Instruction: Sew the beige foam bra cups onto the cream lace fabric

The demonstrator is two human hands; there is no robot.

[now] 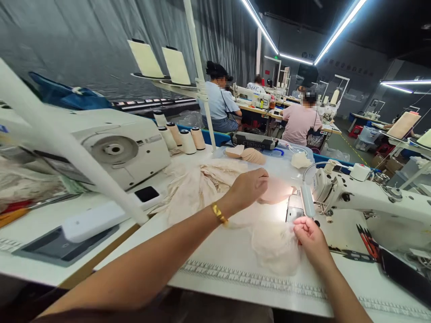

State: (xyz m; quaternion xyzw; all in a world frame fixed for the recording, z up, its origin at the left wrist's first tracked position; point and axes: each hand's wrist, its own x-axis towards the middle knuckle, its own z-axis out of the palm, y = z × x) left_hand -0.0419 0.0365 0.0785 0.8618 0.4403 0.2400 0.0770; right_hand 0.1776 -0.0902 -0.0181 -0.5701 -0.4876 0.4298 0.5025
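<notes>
A grey-curtained sewing room under strip lights surrounds a white counter [218, 246]. On it, the right hand [311, 237] pinches the edge of a sheer pale cloth [276, 249] with thumb and fingertips, just beside the machine's metal plate [294, 210]. The left hand [249, 190] is narrow, fingertips drawn together next to a peach piece [278, 190]; whether it grips that or a fine strand, I cannot tell. The pale cloth lies loosely bunched in front of the plate, under the lamp [307, 202]. Handling it well would, I judge, mean a light grip near the edge, since such thin stuff likely puckers or slips, with the folds smoothed flat. Both hands should keep clear of the needle area, and the edge is best kept in the lamp's bright patch. Nearer the body, a ruler [249, 278] runs along the counter's front; to the right stands the machine [367, 195], with red tools [367, 242] by its base. Farther off are a cream heap [198, 184], stacked pads [252, 155], spools [187, 141] and a second machine [134, 139]. Beyond, two people [218, 101] sit at other machines.
</notes>
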